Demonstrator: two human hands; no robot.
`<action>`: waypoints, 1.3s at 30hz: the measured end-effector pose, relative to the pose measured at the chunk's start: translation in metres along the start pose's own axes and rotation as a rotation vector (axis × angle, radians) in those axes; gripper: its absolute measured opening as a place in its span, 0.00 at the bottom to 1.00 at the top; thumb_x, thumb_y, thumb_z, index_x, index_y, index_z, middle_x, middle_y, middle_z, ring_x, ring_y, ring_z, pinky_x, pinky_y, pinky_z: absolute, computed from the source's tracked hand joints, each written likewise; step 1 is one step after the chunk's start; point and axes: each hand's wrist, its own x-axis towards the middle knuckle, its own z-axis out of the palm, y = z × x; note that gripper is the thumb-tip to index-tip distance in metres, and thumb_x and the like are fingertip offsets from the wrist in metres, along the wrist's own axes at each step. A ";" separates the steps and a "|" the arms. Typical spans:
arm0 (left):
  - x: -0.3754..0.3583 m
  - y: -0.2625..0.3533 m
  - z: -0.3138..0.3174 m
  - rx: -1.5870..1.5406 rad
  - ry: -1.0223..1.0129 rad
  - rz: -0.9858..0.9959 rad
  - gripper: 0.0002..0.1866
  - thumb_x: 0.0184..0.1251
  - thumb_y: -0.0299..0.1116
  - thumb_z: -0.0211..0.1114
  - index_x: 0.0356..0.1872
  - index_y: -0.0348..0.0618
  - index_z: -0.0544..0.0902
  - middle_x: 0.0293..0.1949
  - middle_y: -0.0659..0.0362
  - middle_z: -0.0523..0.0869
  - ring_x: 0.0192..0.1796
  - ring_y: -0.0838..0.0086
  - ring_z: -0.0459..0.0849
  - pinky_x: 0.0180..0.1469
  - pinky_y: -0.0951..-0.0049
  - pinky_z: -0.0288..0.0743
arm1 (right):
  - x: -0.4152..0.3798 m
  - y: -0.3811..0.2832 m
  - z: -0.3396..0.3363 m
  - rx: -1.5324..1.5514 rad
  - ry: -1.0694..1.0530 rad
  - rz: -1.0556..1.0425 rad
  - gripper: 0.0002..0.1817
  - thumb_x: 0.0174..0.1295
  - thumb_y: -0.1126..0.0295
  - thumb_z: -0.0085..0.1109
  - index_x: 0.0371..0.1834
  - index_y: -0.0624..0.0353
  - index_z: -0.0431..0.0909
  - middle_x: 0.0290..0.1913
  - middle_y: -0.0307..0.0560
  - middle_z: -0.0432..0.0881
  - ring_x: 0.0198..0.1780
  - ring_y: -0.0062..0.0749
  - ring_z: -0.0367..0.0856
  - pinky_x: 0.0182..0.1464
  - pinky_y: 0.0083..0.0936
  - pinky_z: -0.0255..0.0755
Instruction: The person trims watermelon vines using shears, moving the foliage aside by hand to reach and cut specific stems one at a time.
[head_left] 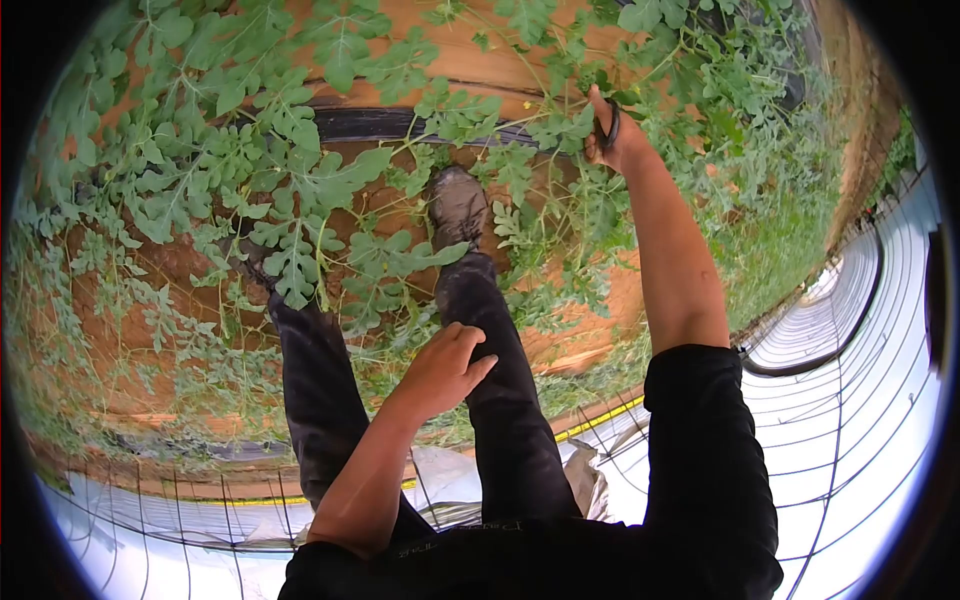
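My right hand (612, 135) reaches far forward into green vines (300, 190) with lobed leaves. It is closed on a small dark tool (611, 125) with a looped handle, possibly scissors; the tool's tip is hidden by leaves. My left hand (445, 368) rests on my right thigh (495, 340), fingers loosely spread, holding nothing. Both legs wear dark trousers. One muddy boot (458, 205) stands among the vines on red soil (590, 340).
A black pipe (365, 124) runs across the ground beyond the boot. Vines cover most of the soil. White plastic sheeting on a curved wire and metal frame (850, 330) shows at the right and bottom edges, along with a yellow line (600, 415).
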 end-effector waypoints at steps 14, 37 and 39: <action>0.010 -0.001 0.002 -0.047 -0.016 -0.019 0.17 0.66 0.39 0.64 0.47 0.37 0.75 0.44 0.51 0.78 0.46 0.55 0.79 0.47 0.60 0.73 | 0.016 0.038 -0.032 -0.723 0.546 -0.619 0.39 0.59 0.34 0.55 0.53 0.64 0.75 0.40 0.57 0.84 0.44 0.47 0.84 0.45 0.36 0.76; 0.027 -0.009 0.011 0.093 -0.185 -0.079 0.17 0.69 0.38 0.62 0.51 0.38 0.72 0.47 0.51 0.78 0.48 0.61 0.80 0.48 0.65 0.75 | 0.084 0.097 -0.114 -0.912 0.372 -0.109 0.42 0.59 0.31 0.45 0.55 0.62 0.78 0.53 0.60 0.81 0.57 0.51 0.78 0.58 0.40 0.71; 0.027 -0.011 0.012 0.073 -0.188 -0.110 0.17 0.69 0.38 0.62 0.51 0.38 0.72 0.47 0.51 0.78 0.49 0.60 0.80 0.49 0.65 0.75 | 0.080 0.104 -0.111 -0.836 0.391 -0.268 0.39 0.61 0.32 0.43 0.59 0.55 0.74 0.49 0.69 0.79 0.51 0.64 0.78 0.55 0.46 0.70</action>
